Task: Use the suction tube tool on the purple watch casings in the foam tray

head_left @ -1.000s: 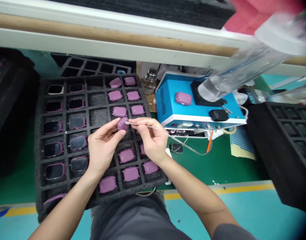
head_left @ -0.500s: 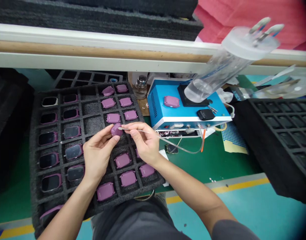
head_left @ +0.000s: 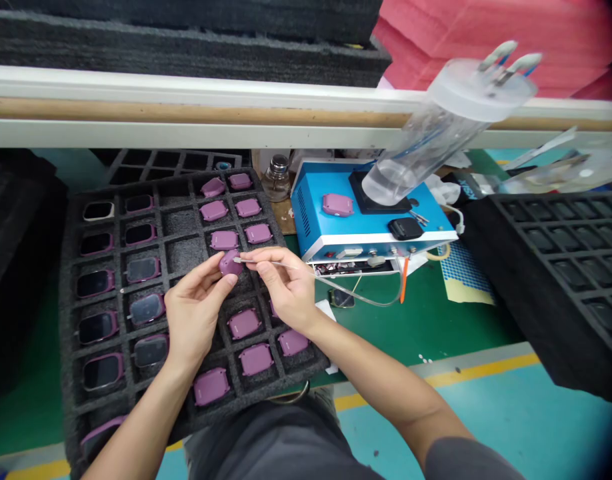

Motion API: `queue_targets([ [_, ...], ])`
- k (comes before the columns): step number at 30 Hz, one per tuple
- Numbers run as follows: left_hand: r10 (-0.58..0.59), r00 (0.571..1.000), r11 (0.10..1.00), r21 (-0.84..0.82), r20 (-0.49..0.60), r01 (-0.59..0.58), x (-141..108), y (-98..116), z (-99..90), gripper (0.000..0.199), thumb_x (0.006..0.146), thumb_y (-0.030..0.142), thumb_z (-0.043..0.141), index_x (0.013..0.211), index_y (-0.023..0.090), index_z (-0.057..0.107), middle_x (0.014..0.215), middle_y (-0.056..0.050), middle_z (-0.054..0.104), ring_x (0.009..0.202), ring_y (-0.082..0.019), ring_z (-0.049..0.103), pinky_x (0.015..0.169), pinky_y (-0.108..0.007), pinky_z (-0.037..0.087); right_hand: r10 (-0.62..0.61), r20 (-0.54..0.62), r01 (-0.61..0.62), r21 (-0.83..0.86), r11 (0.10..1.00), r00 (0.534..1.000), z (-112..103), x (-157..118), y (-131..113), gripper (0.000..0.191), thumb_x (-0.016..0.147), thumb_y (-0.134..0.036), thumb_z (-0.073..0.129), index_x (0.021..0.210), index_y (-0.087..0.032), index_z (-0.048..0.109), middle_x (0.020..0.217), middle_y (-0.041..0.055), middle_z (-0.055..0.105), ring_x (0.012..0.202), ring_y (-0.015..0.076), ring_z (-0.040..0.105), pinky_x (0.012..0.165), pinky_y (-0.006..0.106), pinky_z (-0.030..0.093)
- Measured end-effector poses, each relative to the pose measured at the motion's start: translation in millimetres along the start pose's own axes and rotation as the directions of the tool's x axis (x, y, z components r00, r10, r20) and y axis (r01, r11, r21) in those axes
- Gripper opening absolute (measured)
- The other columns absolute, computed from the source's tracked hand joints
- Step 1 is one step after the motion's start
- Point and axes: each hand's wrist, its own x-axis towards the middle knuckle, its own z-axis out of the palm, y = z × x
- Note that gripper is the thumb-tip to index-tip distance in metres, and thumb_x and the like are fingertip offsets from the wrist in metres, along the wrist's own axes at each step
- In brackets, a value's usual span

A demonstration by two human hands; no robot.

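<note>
My left hand (head_left: 193,305) pinches a purple watch case (head_left: 229,263) between thumb and fingers, just above a black foam tray (head_left: 69,280). My right hand (head_left: 281,287) grips a thin metal probe (head_left: 253,261) like a pen, and its tip reaches the case's right side. A transparent tube (head_left: 356,293) trails from the probe toward a blue machine. Beneath my hands, the tray's cells hold several purple watch cases and, on its left, several dark-screened watches.
The blue machine (head_left: 311,223) carries a purple watch case (head_left: 337,205) and a black watch (head_left: 405,229) beneath a transparent plastic cylinder (head_left: 436,137). A glass bottle (head_left: 277,179) stands behind it. A black foam tray (head_left: 561,267) lies right, on a green mat (head_left: 436,327).
The whole scene has shifted slightly left and down in view. Both hands keep their hold on the purple case and the probe, with the probe tip still at the case.
</note>
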Motion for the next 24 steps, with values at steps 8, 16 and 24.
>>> queue_targets([
  [8,-0.014,1.000,1.000,0.026,-0.007,0.014,0.5,0.5,0.9,0.046,0.066,0.028,0.098,0.109,0.022,0.083,0.108,-0.007,0.084,0.099,-0.021,0.080,0.101,-0.036,0.062,0.021,-0.008,-0.021,-0.020,1.000,1.000,0.5,0.2,-0.3,0.019,0.102,-0.042,0.065,0.105,-0.024,0.072,0.110,0.0054,0.079,0.107,0.0189,0.078,0.097,0.037,0.067],
  [16,-0.016,1.000,1.000,0.010,-0.005,0.016,0.5,0.4,0.8,0.045,0.065,0.027,0.098,0.108,0.023,0.084,0.106,-0.006,0.084,0.097,-0.019,0.080,0.098,-0.033,0.063,0.021,-0.002,-0.021,-0.029,0.999,1.000,0.3,-0.2,-0.8,0.021,0.102,-0.044,0.065,0.105,-0.025,0.072,0.110,0.0056,0.079,0.108,0.0196,0.078,0.098,0.038,0.067],
  [24,-0.017,1.000,0.999,0.028,-0.003,0.017,-0.1,-0.4,0.1,0.046,0.066,0.029,0.098,0.109,0.022,0.083,0.106,-0.006,0.084,0.097,-0.020,0.080,0.098,-0.035,0.063,0.004,-0.003,-0.004,-0.011,1.000,1.000,0.3,-0.2,-2.1,0.016,0.102,-0.039,0.066,0.104,-0.025,0.073,0.110,0.0055,0.079,0.107,0.0184,0.078,0.095,0.035,0.067],
])
